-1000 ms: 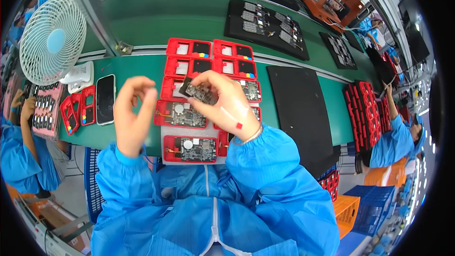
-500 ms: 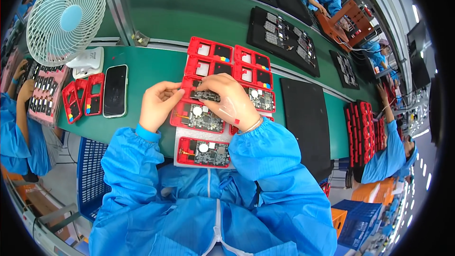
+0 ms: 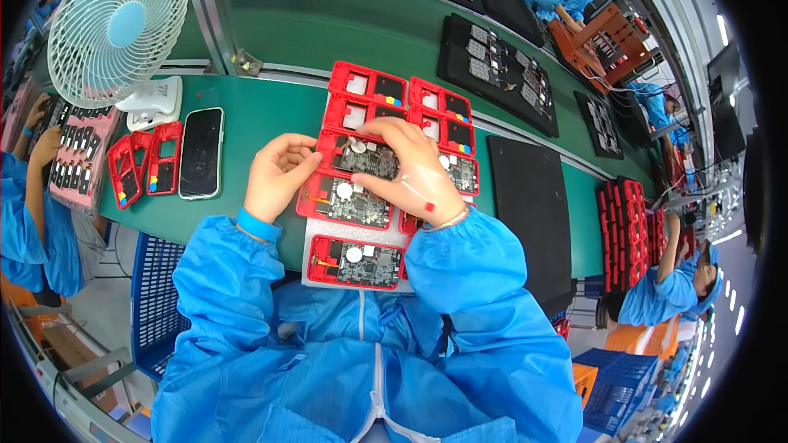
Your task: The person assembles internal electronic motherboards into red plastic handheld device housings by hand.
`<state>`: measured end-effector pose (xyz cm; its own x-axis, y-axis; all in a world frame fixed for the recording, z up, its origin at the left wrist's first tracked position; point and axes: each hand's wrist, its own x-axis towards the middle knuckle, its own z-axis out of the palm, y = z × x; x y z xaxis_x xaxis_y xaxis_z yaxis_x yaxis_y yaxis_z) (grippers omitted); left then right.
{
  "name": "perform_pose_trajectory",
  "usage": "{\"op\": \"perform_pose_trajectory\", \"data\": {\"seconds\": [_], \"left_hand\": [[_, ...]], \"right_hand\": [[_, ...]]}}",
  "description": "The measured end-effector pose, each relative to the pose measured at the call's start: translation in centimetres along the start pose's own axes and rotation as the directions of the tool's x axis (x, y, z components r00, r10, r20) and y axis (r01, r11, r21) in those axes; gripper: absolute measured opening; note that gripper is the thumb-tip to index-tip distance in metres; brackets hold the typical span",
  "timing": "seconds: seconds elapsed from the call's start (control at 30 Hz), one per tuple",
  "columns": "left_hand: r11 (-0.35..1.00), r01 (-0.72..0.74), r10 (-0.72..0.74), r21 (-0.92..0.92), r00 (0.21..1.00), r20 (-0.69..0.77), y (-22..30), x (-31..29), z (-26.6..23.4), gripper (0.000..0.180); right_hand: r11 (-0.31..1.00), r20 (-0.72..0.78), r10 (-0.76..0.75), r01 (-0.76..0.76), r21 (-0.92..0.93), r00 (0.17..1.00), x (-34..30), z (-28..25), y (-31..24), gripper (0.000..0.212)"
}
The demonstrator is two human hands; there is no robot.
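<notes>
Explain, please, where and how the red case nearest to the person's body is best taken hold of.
Probably by both long rims near its left end, coming from the left, where the left hand is. The red case lies flat; that end stands clear of other cases, while the right sleeve crowds the opposite end. Its open top exposes a circuit board: avoid pressing there.

Cannot read any word, number or sign in view. Can just pick out faint marks on the white fan base (image 3: 158, 102) at the upper left of the frame, too blurred to decipher. Cannot tell any print on the circuit board (image 3: 371, 162) at centre, too fine to resolve.
</notes>
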<state>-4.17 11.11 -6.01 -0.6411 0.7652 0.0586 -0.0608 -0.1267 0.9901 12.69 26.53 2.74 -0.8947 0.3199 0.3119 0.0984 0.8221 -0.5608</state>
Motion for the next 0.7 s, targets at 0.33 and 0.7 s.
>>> {"op": "perform_pose_trajectory", "data": {"seconds": [0.33, 0.7], "left_hand": [[0.992, -0.053, 0.055, 0.111, 0.998, -0.022, 1.5, 0.2, 1.2, 0.029], [0.625, -0.6, 0.564, 0.499, 0.789, 0.242, 11.8, -5.1, 10.1, 0.039]], "right_hand": [[0.981, -0.095, -0.016, -0.003, -0.195, 0.995, -1.7, -0.1, 1.2, 0.03], [0.987, -0.325, -0.092, 0.043, -0.154, 0.941, -1.4, -1.6, -1.6, 0.032]]}}
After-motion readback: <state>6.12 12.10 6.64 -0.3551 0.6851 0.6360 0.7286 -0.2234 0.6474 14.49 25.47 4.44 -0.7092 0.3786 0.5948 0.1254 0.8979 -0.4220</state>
